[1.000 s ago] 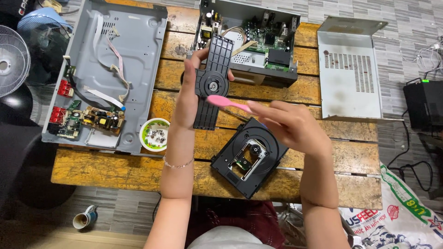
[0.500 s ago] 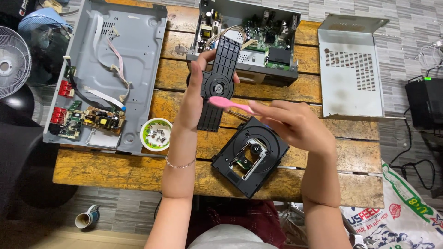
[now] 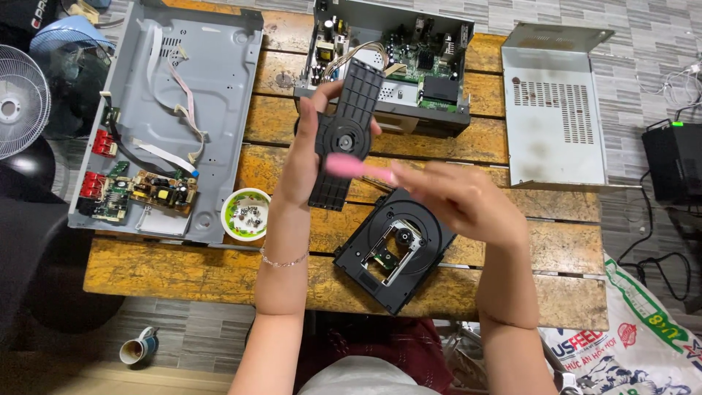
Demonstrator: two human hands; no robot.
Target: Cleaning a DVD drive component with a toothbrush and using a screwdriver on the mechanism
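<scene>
Head view, what I held: my left hand was clamped on a black ribbed plastic bracket with a round hub at its middle, thumb on one long edge and fingers wrapped behind the other.
Head view, right hand: my right hand had its fingers pinched together on a pink-handled tool; the handle's end lay across the bracket just below the hub.
Bracket axis: its long axis ran from near me up toward the far edge of the table, tilted slightly to the right at the top; the hub face was turned up to the camera.
Bracket place: it was lifted above the wooden table, over the middle planks, its top end overlapping the open player chassis at the far edge.
Tool axis: the handle ran almost crosswise to the bracket, pointing left; whether its tip touched the bracket I could not tell.
Below my hands: the black disc drive lay flat near the near edge, turned cornerwise, one corner close to that edge.
Left side: a green bowl of screws sat just beside the grey case tray, which overhung the left edge.
Right side: the grey metal cover overhung the far right corner.
Open room: bare planks showed along the near edge on both sides of the drive.
</scene>
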